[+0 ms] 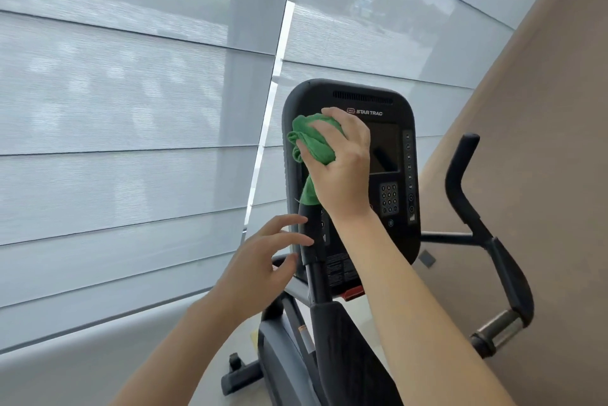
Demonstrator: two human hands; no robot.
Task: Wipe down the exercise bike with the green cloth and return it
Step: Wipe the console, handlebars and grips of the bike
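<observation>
Right hand (342,155) is pressing the bunched green cloth (312,142) against the upper left of the exercise bike console (388,149), its grip curled around the cloth. Left hand (263,261) is hovering with fingers spread beside the console's lower left edge, holding nothing.

Both forearms are bare, with no sleeve, watch or ring.

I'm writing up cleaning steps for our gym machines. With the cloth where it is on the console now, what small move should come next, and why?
Probably sweep the green cloth rightward across the dark screen. The right hand presses it bunched against the console at its upper left edge, so the screen and the keypad lie uncovered to its right. The left hand is open by the left handlebar, ready to steady it.
</observation>
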